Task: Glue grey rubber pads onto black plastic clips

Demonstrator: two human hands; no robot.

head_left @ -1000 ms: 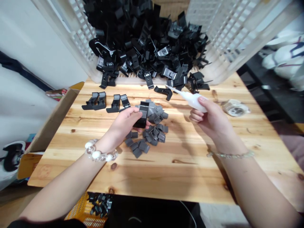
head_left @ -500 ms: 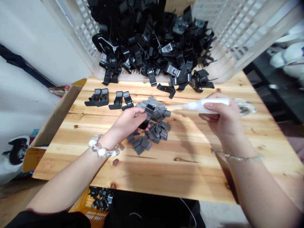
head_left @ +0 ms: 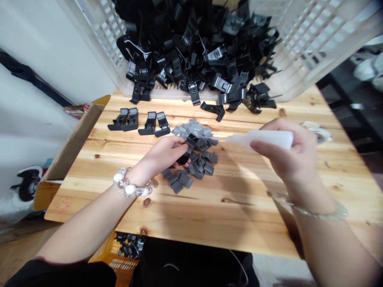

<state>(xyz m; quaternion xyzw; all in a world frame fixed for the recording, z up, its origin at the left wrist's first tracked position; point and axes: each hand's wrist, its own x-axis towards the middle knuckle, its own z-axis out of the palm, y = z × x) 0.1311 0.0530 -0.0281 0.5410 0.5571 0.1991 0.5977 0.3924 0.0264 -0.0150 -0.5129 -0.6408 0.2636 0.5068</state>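
My left hand [head_left: 163, 154] is closed round a black plastic clip [head_left: 187, 148], held just over a heap of small grey pads [head_left: 197, 159] on the wooden table [head_left: 209, 207]. My right hand [head_left: 289, 153] grips a white squeeze bottle [head_left: 266, 138] lying almost level. Its thin nozzle points left and ends close to the clip. Each wrist wears a bracelet.
A tipped white crate [head_left: 302, 44] at the table's back spills a mass of black clips [head_left: 197, 52]. Several clips [head_left: 139, 121] stand in a row at back left. A tape roll [head_left: 318, 132] lies behind my right hand. A cardboard box [head_left: 70, 147] and an orange basket [head_left: 119, 259] sit left and below.
The bottle has swung from pointing up and away to lying level, nozzle brought left to the clip. My left hand has tilted the clip lower over the grey pads.
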